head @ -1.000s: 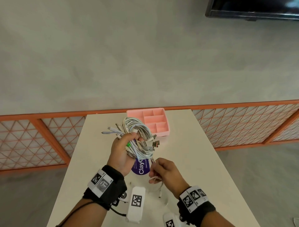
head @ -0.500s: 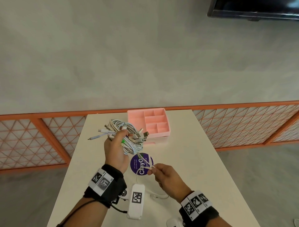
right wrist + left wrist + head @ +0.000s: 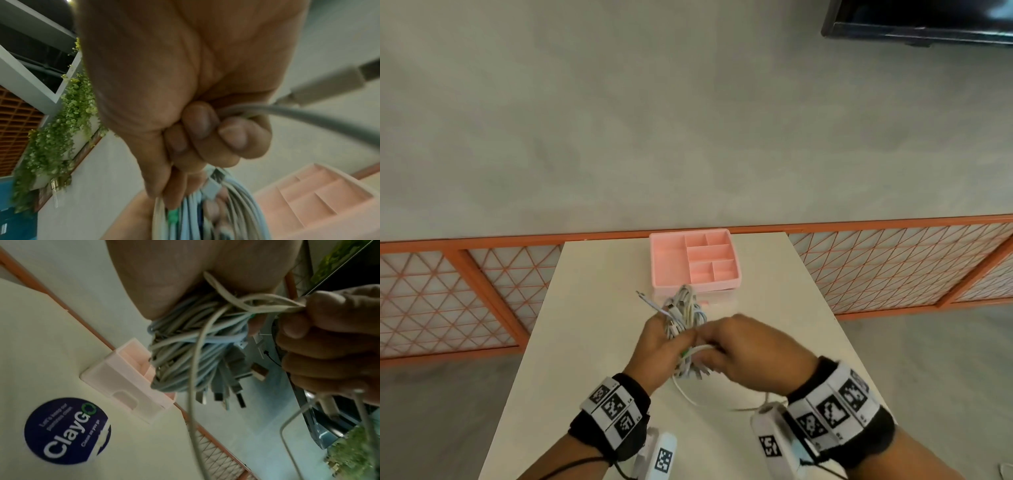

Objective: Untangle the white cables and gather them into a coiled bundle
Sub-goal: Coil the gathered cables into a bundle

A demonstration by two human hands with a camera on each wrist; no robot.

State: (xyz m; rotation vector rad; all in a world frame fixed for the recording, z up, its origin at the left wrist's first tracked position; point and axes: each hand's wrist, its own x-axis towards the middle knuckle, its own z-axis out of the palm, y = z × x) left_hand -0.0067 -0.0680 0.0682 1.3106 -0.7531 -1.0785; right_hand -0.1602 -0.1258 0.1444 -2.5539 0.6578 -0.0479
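Note:
My left hand grips a coiled bundle of white cables above the middle of the table; its loops and several USB plugs hang below the palm. Close beside it on the right, my right hand pinches one loose white cable at the bundle's waist. That cable runs out of my curled right fingers and trails down to the tabletop. The two hands touch around the bundle, so its middle is hidden.
A pink compartment tray stands on a drawer base at the table's far edge, just beyond the bundle. A round purple ClayGo sticker lies on the tabletop below my hands. An orange lattice railing runs behind the table.
My right hand rose from the table and came left up against the bundle, bringing the loose cable with it. The left hand shifted right and lower with the bundle.

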